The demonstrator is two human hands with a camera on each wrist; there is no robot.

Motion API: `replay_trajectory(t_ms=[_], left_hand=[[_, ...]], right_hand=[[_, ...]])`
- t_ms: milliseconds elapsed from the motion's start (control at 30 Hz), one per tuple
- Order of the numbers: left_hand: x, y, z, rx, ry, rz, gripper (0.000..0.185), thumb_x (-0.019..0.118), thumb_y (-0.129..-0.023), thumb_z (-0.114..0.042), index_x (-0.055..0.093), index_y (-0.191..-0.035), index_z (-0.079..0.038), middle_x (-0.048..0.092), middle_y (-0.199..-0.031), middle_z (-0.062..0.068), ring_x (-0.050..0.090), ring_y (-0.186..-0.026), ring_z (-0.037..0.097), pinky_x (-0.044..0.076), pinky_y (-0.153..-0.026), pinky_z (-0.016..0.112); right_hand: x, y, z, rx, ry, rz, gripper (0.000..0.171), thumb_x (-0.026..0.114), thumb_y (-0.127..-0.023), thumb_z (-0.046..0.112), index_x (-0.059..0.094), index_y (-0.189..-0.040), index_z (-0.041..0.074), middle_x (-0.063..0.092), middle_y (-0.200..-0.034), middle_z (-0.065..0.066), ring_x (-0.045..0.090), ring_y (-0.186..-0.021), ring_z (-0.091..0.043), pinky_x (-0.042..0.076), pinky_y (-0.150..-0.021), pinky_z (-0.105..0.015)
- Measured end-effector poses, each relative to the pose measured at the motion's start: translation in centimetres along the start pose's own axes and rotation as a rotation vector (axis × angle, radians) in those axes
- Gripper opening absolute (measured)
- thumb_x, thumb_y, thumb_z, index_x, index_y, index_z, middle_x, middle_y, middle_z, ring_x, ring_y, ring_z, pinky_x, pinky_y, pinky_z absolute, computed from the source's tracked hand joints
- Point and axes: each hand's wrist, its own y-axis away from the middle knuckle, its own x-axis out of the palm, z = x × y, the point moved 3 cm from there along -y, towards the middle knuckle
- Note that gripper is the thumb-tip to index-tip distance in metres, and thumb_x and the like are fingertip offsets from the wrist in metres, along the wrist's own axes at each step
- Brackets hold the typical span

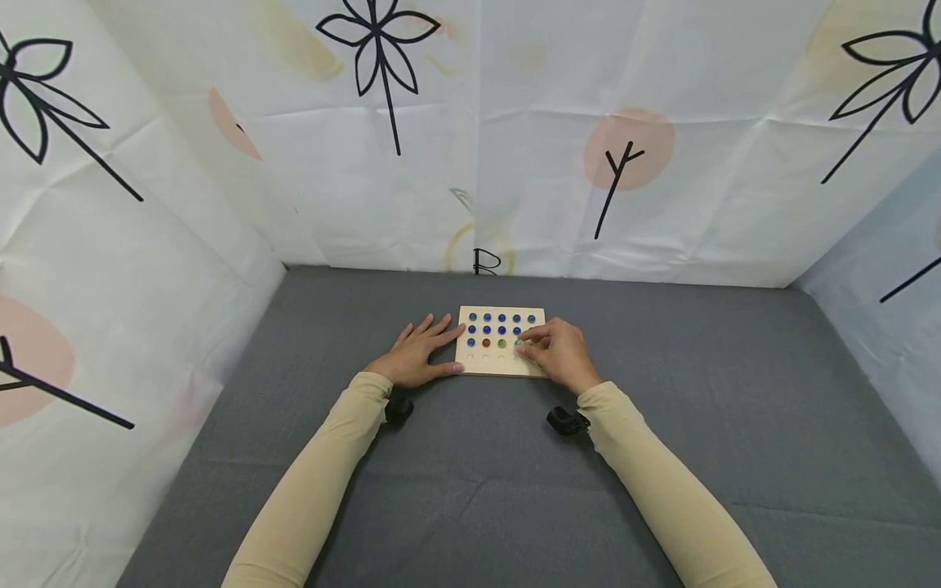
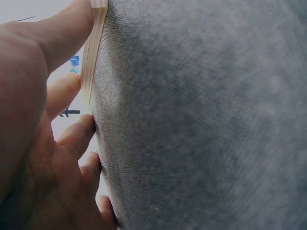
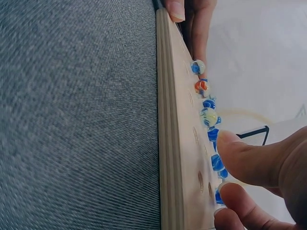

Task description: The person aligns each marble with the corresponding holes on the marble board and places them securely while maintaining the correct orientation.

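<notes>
A flat wooden board lies on the grey cloth surface, straight ahead at twelve o'clock from the person. Glass marbles sit in its shallow holes: blue ones fill the two far rows, an orange marble and a greenish marble stand in the third row, and the nearest row of holes shows empty.

The left hand rests at the board's nine o'clock edge, fingers straight and spread, thumb pressed against the near corner, steadying it and gripping nothing. The right hand is over the board's three o'clock side, thumb and forefinger curled together; in the right wrist view the fingertips close on a marble at the board's right end, though the pinch itself is partly hidden.

The marbles look hard, smooth and slippery, likely to roll if dropped, so a fingertip pinch from above suits them. The board seems light and stiff, liable to slide on cloth; holding its edges should keep it still.
</notes>
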Motion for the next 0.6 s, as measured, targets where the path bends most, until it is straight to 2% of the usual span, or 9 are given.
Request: replay_trajectory(t_ms=[600], left_hand=[[0.06,-0.12,0.09,-0.009,-0.007,0.01,0.08,0.063,-0.098,-0.052,0.025,-0.163,-0.025,0.012,-0.169,0.009,0.001,-0.155,0.034,-0.002,-0.123,0.057]], right_hand=[[0.48,-0.41,0.17,0.012,0.018,-0.026,0.017,0.082,-0.088,0.017,0.082,-0.103,0.007,0.072,-0.089,-0.009,0.063,-0.077,-0.023,0.048,-0.064,-0.038]])
